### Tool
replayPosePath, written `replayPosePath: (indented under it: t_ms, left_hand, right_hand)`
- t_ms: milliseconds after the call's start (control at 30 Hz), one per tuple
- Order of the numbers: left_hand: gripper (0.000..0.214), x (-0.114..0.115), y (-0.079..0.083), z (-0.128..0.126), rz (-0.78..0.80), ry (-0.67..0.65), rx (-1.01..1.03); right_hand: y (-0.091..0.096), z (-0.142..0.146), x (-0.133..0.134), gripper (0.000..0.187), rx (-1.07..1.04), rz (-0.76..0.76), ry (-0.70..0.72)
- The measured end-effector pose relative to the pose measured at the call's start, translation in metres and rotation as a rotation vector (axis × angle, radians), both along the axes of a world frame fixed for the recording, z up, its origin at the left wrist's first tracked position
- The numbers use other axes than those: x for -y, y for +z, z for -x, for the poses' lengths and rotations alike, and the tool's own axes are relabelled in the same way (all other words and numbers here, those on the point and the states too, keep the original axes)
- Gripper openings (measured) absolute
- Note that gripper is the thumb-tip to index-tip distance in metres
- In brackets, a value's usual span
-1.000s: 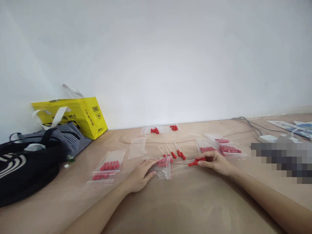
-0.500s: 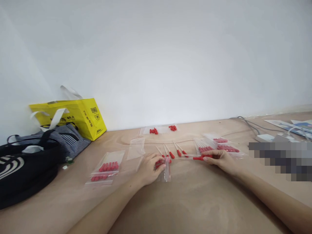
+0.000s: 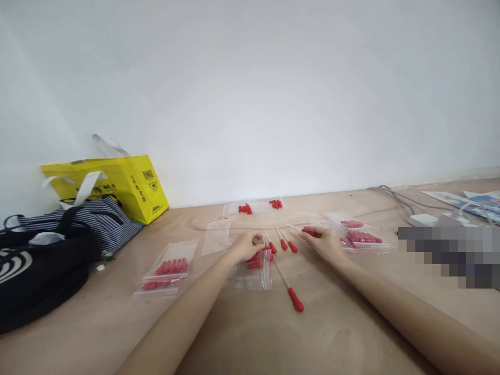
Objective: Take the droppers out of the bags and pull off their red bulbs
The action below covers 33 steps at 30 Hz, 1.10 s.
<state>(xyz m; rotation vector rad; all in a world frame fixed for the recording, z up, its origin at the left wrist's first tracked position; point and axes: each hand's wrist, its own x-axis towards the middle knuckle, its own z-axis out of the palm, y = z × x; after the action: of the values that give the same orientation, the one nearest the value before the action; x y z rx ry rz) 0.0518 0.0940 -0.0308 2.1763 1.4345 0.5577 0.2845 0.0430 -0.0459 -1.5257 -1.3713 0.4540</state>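
Note:
My left hand [image 3: 247, 246] is curled over the top of a clear zip bag [image 3: 252, 271] holding red-bulbed droppers, gripping its upper edge. My right hand [image 3: 324, 244] is closed on a red-bulbed dropper [image 3: 310, 232], among the loose droppers [image 3: 287, 242] lying on the wooden table [image 3: 273, 333]. One dropper [image 3: 289, 289] lies alone nearer to me, its red bulb pointing towards me. Beside my right hand lie filled bags of droppers [image 3: 361, 237].
A filled bag [image 3: 169, 270] and an empty bag [image 3: 216, 235] lie to the left. A flat bag with red bulbs [image 3: 260, 207] lies by the wall. A yellow bag [image 3: 117, 185], a striped bag [image 3: 88, 221] and a black bag [image 3: 35, 273] stand far left. Cables and papers [image 3: 461, 200] sit at right.
Both hands moved away from me towards the loose droppers. The bag now lies flat under my left hand. One dropper has come to rest alone nearer to me. My right hand grips another.

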Motion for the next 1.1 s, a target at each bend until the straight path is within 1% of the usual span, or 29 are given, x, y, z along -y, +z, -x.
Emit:
replayPosePath:
  t_ms: [67,133,233,333,400,533,567,633,700,767,867,933,1100]
  left_hand:
    - [0.028,-0.004,-0.002,-0.005,0.004,-0.017,0.025]
    - [0.028,-0.005,-0.005,-0.010,0.004,-0.032,0.048]
    - [0.025,-0.004,-0.007,-0.015,-0.014,-0.050,0.079]
    - [0.021,0.003,-0.003,-0.014,-0.064,-0.057,0.099]
    - [0.019,0.013,0.003,-0.007,-0.113,-0.063,0.108]
    - [0.018,0.038,0.013,0.017,-0.220,-0.108,0.123]
    - [0.018,0.044,0.014,0.024,-0.265,-0.133,0.116]
    - [0.019,0.056,0.014,0.038,-0.309,-0.164,0.089]
    - [0.022,0.067,0.014,0.050,-0.303,-0.200,0.039]
    - [0.026,0.075,0.014,0.059,-0.274,-0.234,-0.016]
    - [0.039,0.082,0.015,0.065,-0.209,-0.282,-0.093]
    - [0.047,0.084,0.015,0.066,-0.183,-0.290,-0.121]
    - [0.045,0.085,0.009,0.060,-0.200,-0.214,-0.117]
  right_hand:
    - [-0.002,0.013,-0.006,0.033,0.049,0.004,-0.010]
    - [-0.004,0.021,-0.007,0.029,0.073,0.018,0.015]
    - [-0.003,0.027,-0.002,0.025,0.116,0.037,0.095]
    - [0.001,0.028,0.003,0.029,0.157,0.052,0.171]
    - [0.004,0.028,0.007,0.030,0.220,0.052,0.163]
    - [0.012,0.036,0.027,0.027,0.397,0.059,0.074]
    - [0.015,0.041,0.034,0.028,0.433,0.084,0.096]
    - [0.018,0.053,0.050,0.031,0.507,0.154,0.210]
    - [0.022,0.065,0.063,0.035,0.578,0.276,0.282]
    - [0.026,0.074,0.070,0.032,0.620,0.351,0.308]
    - [0.032,0.080,0.072,0.022,0.649,0.416,0.331]
    - [0.035,0.081,0.070,0.017,0.659,0.441,0.347]
    - [0.035,0.088,0.065,0.021,0.625,0.496,0.380]
